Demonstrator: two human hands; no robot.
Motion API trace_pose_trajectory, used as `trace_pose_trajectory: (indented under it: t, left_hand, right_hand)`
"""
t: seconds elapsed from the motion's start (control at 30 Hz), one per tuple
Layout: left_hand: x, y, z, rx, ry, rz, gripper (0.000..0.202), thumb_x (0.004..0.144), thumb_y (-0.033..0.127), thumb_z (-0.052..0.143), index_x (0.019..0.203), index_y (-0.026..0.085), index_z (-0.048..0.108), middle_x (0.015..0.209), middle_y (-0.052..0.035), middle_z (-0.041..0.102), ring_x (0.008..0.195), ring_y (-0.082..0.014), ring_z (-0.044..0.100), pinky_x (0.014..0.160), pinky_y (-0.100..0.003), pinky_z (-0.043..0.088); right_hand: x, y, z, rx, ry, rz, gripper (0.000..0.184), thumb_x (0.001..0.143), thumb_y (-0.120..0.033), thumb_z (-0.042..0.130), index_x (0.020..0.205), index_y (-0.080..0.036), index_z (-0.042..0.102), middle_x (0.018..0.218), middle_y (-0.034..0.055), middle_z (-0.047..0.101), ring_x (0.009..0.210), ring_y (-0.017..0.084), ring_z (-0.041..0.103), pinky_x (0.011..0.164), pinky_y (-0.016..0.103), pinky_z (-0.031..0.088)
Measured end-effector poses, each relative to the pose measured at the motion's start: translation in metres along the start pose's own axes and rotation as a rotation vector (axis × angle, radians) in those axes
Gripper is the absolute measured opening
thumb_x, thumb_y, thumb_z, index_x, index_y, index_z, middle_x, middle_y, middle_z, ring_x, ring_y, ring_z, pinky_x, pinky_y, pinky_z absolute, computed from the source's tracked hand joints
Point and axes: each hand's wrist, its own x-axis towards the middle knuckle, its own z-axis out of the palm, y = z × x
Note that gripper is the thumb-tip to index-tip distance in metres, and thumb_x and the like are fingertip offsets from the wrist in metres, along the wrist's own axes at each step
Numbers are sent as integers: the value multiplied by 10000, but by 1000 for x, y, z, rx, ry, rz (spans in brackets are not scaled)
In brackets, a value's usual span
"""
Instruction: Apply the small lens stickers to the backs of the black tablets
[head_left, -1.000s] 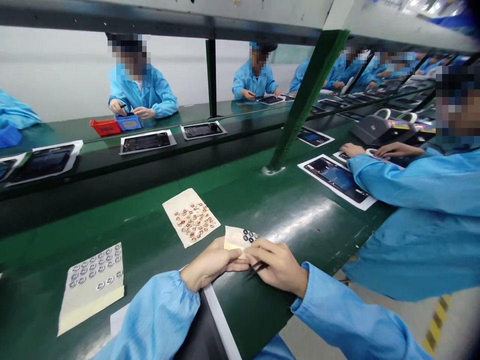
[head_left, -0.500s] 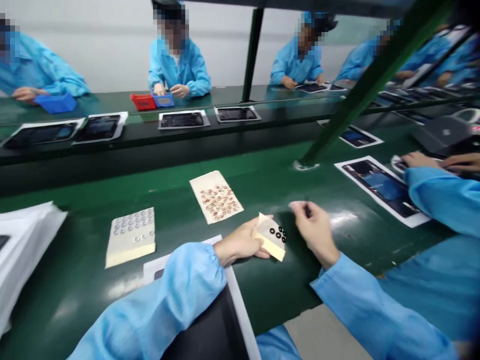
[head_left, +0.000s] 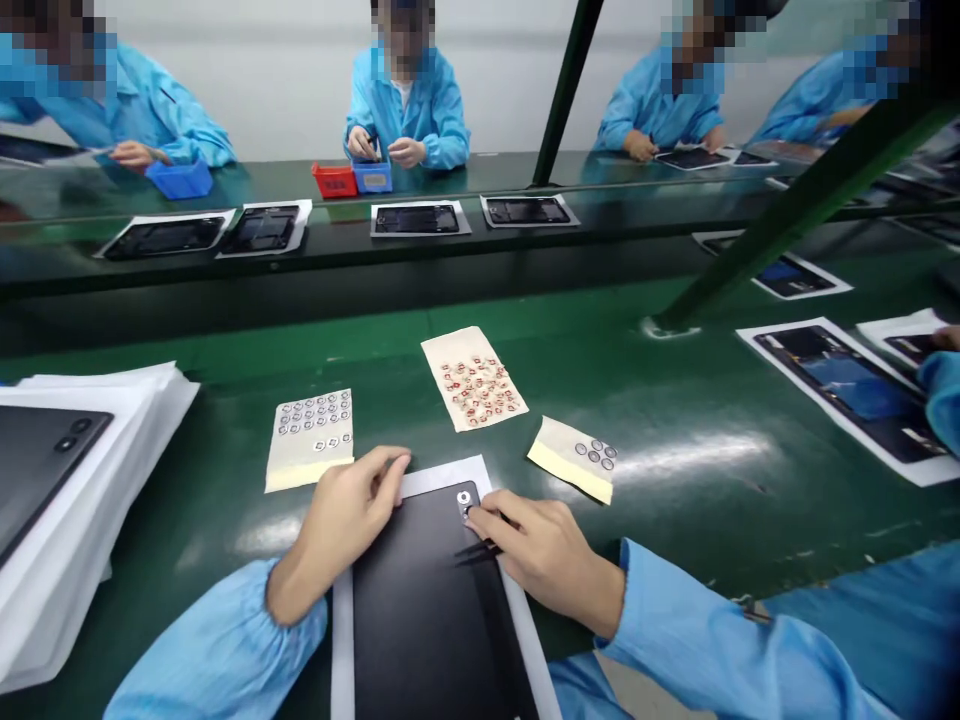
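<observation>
A black tablet back cover (head_left: 427,610) lies on a white sheet (head_left: 343,650) in front of me. At its upper right corner is a camera cutout with a pale ring (head_left: 463,497). My right hand (head_left: 551,550) is closed around black tweezers (head_left: 477,553), whose tips point left over the cover. Its thumb and index fingertip press at the cutout, just below the ring; whatever lies under them is mostly hidden. At the cover's upper left corner rests my left hand (head_left: 349,515), fingers bent but apart, holding nothing visible.
Backing sheets with clear rings (head_left: 311,440), small red-edged parts (head_left: 480,385) and dark rings (head_left: 577,458) lie beyond the cover. A stack of covers and white sheets (head_left: 142,480) stands left. A green post (head_left: 795,220) rises at right; co-workers sit opposite and beside me.
My left hand has let go of the dark-ring sheet, now lying on the bench, and moved to the cover. My right hand has come left onto the cover's cutout. The view has shifted.
</observation>
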Motion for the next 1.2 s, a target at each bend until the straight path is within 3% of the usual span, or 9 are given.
trace_pose_trajectory:
  t: [0.17, 0.4, 0.53, 0.6, 0.73, 0.9, 1.0, 1.1, 1.2]
  left_hand:
    - [-14, -27, 5, -52, 317, -2, 336, 977, 450, 567, 1044, 186, 763, 548, 62, 532, 488, -80, 462, 538, -210, 366]
    - [-17, -55, -49, 9, 340, -244, 394, 944, 546, 563, 1040, 217, 758, 685, 30, 648, 597, -112, 570, 610, -224, 404]
    - [-25, -73, -72, 35, 405, -377, 431, 940, 568, 534, 1030, 195, 731, 795, -11, 708, 668, -143, 622, 603, -227, 414]
    - [-26, -73, -73, -57, 387, -397, 443, 938, 578, 531, 1025, 179, 703, 728, -10, 690, 624, -142, 625, 569, -217, 422]
    - [-26, -68, -68, -332, 203, -507, 491, 932, 616, 521, 929, 146, 662, 590, -2, 642, 469, -121, 578, 433, -189, 402]
    - [-27, -68, -64, -563, -104, -651, 652, 936, 681, 473, 762, 84, 670, 614, -138, 704, 461, -184, 651, 420, -247, 508]
    - [-26, -62, -55, -797, -90, -674, 597, 920, 628, 581, 937, 46, 713, 845, -193, 774, 698, -235, 766, 653, -305, 647]
    - [-23, -56, -40, -1077, 13, -612, 465, 888, 463, 721, 1096, 47, 715, 1059, -186, 775, 953, -239, 774, 916, -310, 640]
    - [-21, -57, -30, -1176, 54, -545, 422, 832, 322, 802, 1168, 85, 707, 1175, -148, 756, 1053, -234, 751, 978, -299, 620]
  right_hand:
    - [-4, -5, 6, -88, -10, -10, 196, 1027, -175, 512, 1159, -135, 651, 1063, 59, 679, 792, 118, 662, 558, 266, 400]
    - [3, -17, -5, -224, -158, -71, 359, 1055, -135, 320, 1128, -79, 667, 997, 98, 670, 739, 153, 655, 524, 307, 354]
    - [38, -12, -11, -99, -298, -43, 329, 1046, -230, 425, 848, -176, 683, 819, 22, 626, 558, 104, 558, 499, 312, 259]
    - [68, -16, 0, -63, -322, -8, 256, 1014, -266, 519, 816, -200, 667, 799, 2, 616, 567, 100, 557, 514, 308, 245]
    - [129, -39, 48, -98, -432, -58, 190, 986, -263, 554, 1140, -210, 652, 1093, 47, 653, 722, 139, 640, 531, 302, 263]
    - [154, -41, 88, -181, -552, -156, 236, 1029, -162, 412, 1074, -129, 641, 1120, 110, 629, 744, 147, 636, 547, 281, 283]
    - [143, -29, 83, -169, -526, -107, 194, 1021, -176, 452, 1064, -145, 639, 1077, 84, 634, 763, 141, 624, 560, 271, 280]
    - [131, -20, 73, -54, -454, -153, 141, 972, -165, 520, 1027, -170, 650, 1028, 40, 640, 745, 124, 584, 576, 271, 280]
    - [130, -17, 72, 120, -384, -155, 164, 928, -143, 555, 1021, -194, 680, 996, 11, 641, 738, 104, 562, 598, 254, 304]
